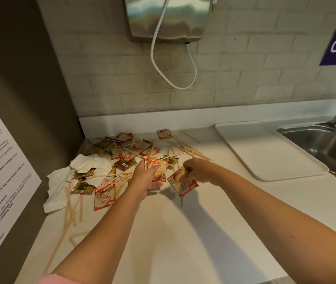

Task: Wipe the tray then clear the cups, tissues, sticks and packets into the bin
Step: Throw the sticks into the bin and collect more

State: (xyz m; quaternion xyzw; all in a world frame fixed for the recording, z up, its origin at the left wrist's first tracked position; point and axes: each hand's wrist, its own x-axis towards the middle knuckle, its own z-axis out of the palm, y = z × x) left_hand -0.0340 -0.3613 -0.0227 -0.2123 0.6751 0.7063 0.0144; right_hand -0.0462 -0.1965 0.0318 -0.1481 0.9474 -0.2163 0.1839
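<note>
So the white counter (183,232) takes up most of the shot, with a steel sink (323,144) on the far right. The white tray (265,152) lies flat just beside the sink with nothing on it, its long side running from back-left to front-right. The mess is all at the back-left corner against the wall panel. There are crumpled white tissues (60,187) on the left edge of the pile and a heap of red and cream packets (126,154) mixed with some dark green ones. Wooden sticks (185,148) are scattered all through it. The bunch behind the hands mostly points from back-left to front-right, and a few long ones on the left run toward the camera. Both hands are over the near side of the pile. The left hand (145,179) is turned partly palm-up, thumb clamped over a creamer packet (158,168) that stands roughly upright out of the grip, long axis pointing away from the camera. The fingers underneath look fairly straight. The right hand (199,168) is just beside it, fingers curled, pinching another packet (182,184) by its top edge. That one hangs tilted, with a lower corner aimed down at the counter, and can't tell if it's touching. No cups or bin in view that I can make out.
</note>
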